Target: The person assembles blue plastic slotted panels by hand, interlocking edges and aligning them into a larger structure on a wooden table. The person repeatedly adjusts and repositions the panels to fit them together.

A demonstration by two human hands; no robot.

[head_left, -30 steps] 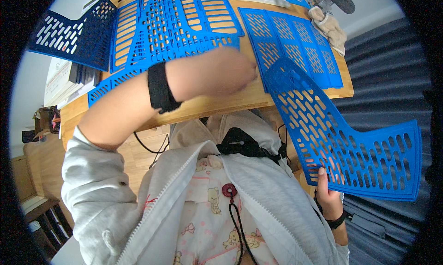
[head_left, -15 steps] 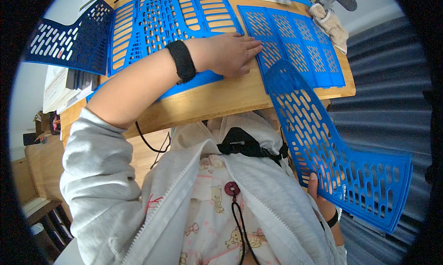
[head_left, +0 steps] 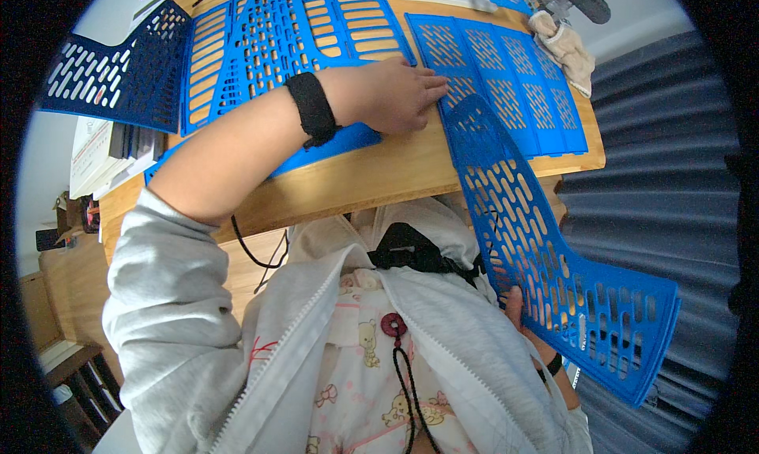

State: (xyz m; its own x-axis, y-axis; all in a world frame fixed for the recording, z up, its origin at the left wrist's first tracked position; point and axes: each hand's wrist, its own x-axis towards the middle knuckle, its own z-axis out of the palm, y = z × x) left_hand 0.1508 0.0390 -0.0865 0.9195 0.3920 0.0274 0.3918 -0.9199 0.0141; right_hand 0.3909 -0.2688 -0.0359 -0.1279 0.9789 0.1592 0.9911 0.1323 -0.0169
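1. Wooden desk (head_left: 356, 169), its front edge facing the wearer, carries several blue perforated panels; a dark pleated curtain (head_left: 656, 145) hangs at the right.
2. Right grip (head_left: 530, 331): closed on the lower left edge of an L-shaped panel (head_left: 565, 260), which is held tilted off the desk's front right corner. Its edge looks doubled; whether it is one sheet or two cannot be told.
3. Left grip (head_left: 383, 98): released, fingers loosely extended over the desk between the panel groups; its underside is hidden.
4. Progress, as judged: the pieces appear separate, none visibly joined to the held one. A slatted panel (head_left: 344, 23) lies flat with a perforated sheet (head_left: 273, 43) upon it; a four-section panel (head_left: 518, 74) lies to the right.
5. Surroundings: a dark blue panel (head_left: 158, 66) above books (head_left: 99, 153) at the left; a beige cloth (head_left: 563, 51) at the far right corner; a black cord (head_left: 247, 248) below the desk.
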